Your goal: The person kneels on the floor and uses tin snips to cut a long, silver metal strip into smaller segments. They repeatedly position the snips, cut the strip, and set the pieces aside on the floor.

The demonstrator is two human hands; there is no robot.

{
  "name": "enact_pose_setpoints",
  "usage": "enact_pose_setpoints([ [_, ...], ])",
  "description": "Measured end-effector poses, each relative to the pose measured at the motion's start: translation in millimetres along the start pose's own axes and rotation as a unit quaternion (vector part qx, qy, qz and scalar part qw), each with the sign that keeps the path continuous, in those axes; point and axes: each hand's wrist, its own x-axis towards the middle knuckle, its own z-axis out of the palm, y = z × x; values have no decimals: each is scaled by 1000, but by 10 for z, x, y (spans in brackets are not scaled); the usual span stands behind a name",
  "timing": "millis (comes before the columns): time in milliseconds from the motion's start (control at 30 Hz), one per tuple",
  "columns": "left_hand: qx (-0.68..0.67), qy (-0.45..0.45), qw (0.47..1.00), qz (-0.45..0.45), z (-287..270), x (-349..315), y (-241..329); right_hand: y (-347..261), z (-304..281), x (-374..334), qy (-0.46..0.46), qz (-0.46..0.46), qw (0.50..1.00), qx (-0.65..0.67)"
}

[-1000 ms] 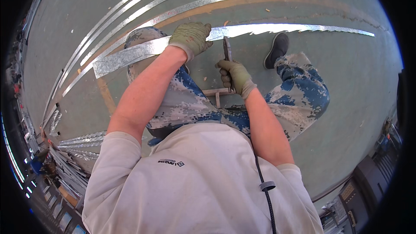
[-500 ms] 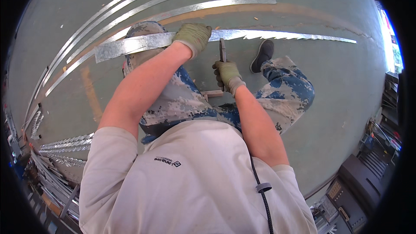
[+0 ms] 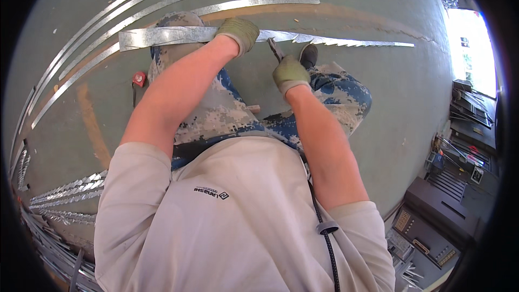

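A shiny metal strip (image 3: 162, 35) lies across my left thigh and extends to the right, its right half notched into a row of slanted teeth. My gloved left hand (image 3: 240, 32) is closed around it near the middle, just left of the teeth. In my gloved right hand (image 3: 292, 72) is a pair of dark pliers (image 3: 275, 48), its tip at the strip's near edge among the first teeth. Whether the jaws are touching the metal I cannot tell. Most of the plier handles are hidden by the glove.
Several plain metal strips (image 3: 259, 3) lie on the grey-green floor beyond my knees. A red tape measure (image 3: 139, 79) rests left of my leg, and a small wooden block (image 3: 253, 108) sits between my legs. Toothed strips (image 3: 70, 189) are at lower left; dark metal panels (image 3: 432, 227) stand at right.
My right hand has shifted a little up and right, and the pliers now tilt to the left. The strip sits more level, its left end higher. My left hand keeps its hold.
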Motion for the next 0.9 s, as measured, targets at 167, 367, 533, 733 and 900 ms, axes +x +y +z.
enact_pose_setpoints([
  [167, 1, 32, 999, 8, 7, -15, 14, -23, -120, -84, 44, -22, 998, -24],
  [367, 13, 14, 1000, -19, -20, -72, 55, -70, 68, -56, -22, 24, 999, 40],
  [533, -28, 2, 999, -29, -82, -125, 60, 4, 468, 47, -39, 22, 990, 135],
  [733, -10, -58, 997, -54, -149, -147, 97, 222, 589, -98, -243, 43, 856, 455],
  [900, 8, -71, 996, -51, -204, -157, 121, 202, 653, 38, -292, -3, 814, 502],
])
